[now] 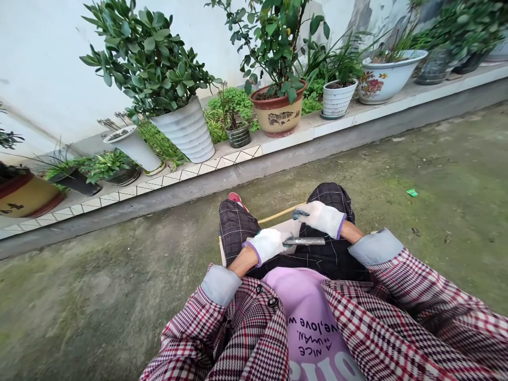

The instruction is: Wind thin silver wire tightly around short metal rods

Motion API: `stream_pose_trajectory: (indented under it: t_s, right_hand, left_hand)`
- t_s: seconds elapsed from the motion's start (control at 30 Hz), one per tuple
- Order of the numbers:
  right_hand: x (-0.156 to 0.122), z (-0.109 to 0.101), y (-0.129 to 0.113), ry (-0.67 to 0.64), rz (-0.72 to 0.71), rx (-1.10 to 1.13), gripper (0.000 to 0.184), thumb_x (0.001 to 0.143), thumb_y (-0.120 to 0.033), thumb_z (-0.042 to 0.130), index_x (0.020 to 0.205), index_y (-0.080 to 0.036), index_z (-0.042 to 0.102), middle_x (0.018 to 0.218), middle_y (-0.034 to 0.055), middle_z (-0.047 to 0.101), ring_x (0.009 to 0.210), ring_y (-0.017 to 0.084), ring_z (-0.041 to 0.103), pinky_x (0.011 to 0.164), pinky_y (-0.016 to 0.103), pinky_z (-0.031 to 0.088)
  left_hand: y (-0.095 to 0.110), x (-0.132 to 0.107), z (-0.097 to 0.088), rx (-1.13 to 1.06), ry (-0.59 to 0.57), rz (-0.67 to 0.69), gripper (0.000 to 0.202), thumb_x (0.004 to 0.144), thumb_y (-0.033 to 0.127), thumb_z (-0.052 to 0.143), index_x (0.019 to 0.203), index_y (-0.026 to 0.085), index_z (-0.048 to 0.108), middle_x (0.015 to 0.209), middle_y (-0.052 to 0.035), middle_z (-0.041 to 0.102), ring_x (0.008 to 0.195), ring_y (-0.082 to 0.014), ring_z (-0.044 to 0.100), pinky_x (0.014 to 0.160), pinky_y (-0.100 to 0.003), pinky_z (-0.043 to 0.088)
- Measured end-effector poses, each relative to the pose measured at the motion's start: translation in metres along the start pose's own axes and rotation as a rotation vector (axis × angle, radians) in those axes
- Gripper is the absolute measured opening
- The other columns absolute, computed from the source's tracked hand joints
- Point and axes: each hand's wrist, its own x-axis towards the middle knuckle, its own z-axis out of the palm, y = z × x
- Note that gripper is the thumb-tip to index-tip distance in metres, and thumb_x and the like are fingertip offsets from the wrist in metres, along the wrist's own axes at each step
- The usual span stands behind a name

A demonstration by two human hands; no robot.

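Observation:
My left hand [270, 246], in a white work glove with grey fingertips and a purple cuff, is closed around one end of a silver metal tube [310, 241]. The tube lies nearly level above my lap and points right. My right hand [320, 218], gloved the same way, is a little above and beyond it, fingers pinched together. A faint thin line seems to run down from those fingertips toward the tube; what they hold is too small to make out. Behind both hands, a pale flat surface [289, 227] shows between my knees, partly hidden.
A yellowish curved rod or rim [281, 213] spans between my knees. Ahead runs a low tiled ledge [238, 155] with several potted plants, including a white ribbed pot [186, 129] and a brown-rimmed pot [278, 117]. A green scrap [411, 192] lies on the mossy concrete floor [448, 159].

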Motion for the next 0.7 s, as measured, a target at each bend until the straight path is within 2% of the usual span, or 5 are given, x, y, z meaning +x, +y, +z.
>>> stream_pose_trajectory:
  t_s: [0.13,0.33,0.5,0.57,0.7]
  right_hand:
    - [0.009,0.007,0.008,-0.03,0.042,0.056,0.023,0.09,-0.029,0.051,0.092,-0.018,0.071,0.089,0.0076,0.071,0.077,0.018,0.062,0.069,0.026,0.042]
    - [-0.004,0.029,-0.028,-0.141,-0.061,0.161,0.022,0.087,-0.027,0.052,0.093,-0.022,0.073,0.084,0.0018,0.072,0.074,0.016,0.062,0.069,0.025,0.043]
    - [-0.013,0.014,-0.038,-0.126,-0.093,0.253,0.023,0.088,-0.03,0.052,0.091,-0.023,0.073,0.083,-0.0002,0.072,0.07,0.014,0.061,0.064,0.024,0.041]
    - [-0.009,0.004,-0.028,-0.065,-0.058,0.242,0.024,0.089,-0.03,0.051,0.091,-0.021,0.073,0.083,0.0017,0.072,0.071,0.014,0.06,0.064,0.024,0.041]
    - [0.004,-0.003,0.001,0.007,0.088,0.154,0.027,0.09,-0.03,0.049,0.092,-0.017,0.073,0.085,0.0063,0.072,0.07,0.016,0.06,0.065,0.026,0.043]
  left_hand:
    - [-0.012,0.004,-0.014,-0.293,0.196,-0.014,0.024,0.082,0.033,0.062,0.099,0.017,0.068,0.077,-0.0026,0.066,0.066,-0.0135,0.06,0.064,-0.022,0.047]
    - [-0.042,0.015,-0.028,-0.316,0.394,-0.171,0.021,0.084,0.024,0.056,0.099,0.013,0.065,0.082,-0.0044,0.067,0.068,-0.0137,0.06,0.065,-0.023,0.048]
    - [-0.042,0.009,-0.015,0.232,0.189,-0.219,0.022,0.086,0.022,0.054,0.104,0.019,0.068,0.083,-0.0104,0.069,0.085,-0.0233,0.067,0.08,-0.032,0.049]
    - [-0.031,0.007,-0.005,0.189,0.105,-0.148,0.021,0.084,0.024,0.058,0.101,0.019,0.069,0.08,-0.0111,0.069,0.083,-0.0247,0.068,0.08,-0.033,0.049]
    - [-0.01,0.002,0.005,0.055,0.109,-0.051,0.021,0.079,0.028,0.064,0.097,0.021,0.071,0.077,-0.0085,0.07,0.075,-0.0225,0.067,0.072,-0.029,0.049]
